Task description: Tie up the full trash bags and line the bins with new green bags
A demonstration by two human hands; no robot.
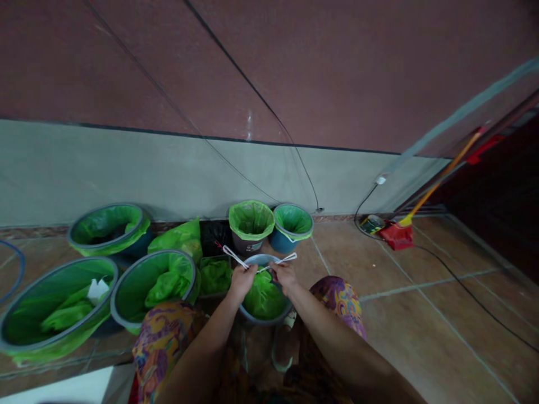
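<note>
My left hand point(243, 281) is closed on a white cord point(236, 257), whose looped end sticks out to the upper left. My right hand point(284, 277) pinches the cord's other side, and another loop points up to the right. A short stretch of cord runs between the two hands. Both hands are over a grey-rimmed bucket point(261, 322) between my knees. Inside the bucket lies a bright green plastic bag point(265, 298), crumpled, just below my fingers. Whether the cord is tied to the bag cannot be made out.
Several bins with green liners stand on the left, including a large oval bin point(25, 354). A dark bin point(248, 242) and a blue bucket point(286, 242) sit by the wall. On the right are a red dustpan point(396, 237), a yellow handle point(442, 177) and a black cable point(467, 294).
</note>
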